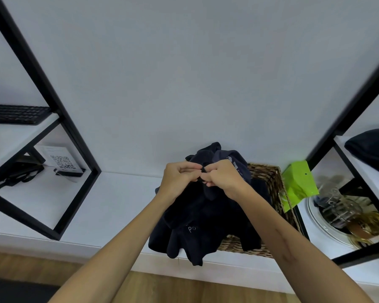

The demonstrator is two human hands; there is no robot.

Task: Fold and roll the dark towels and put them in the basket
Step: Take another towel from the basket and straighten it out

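Left hand (179,178) and right hand (222,179) pinching dark towel (201,217), over wicker basket (269,182)

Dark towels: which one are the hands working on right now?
The dark towel pinched by both the left hand and right hand, raised above the heap draped over the basket.

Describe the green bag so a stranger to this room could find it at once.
Start at the white counter along the wall and find the woven basket heaped with dark towels. The green bag stands just right of the basket, against its far corner. It is the only bright lime thing among black, white and wicker.
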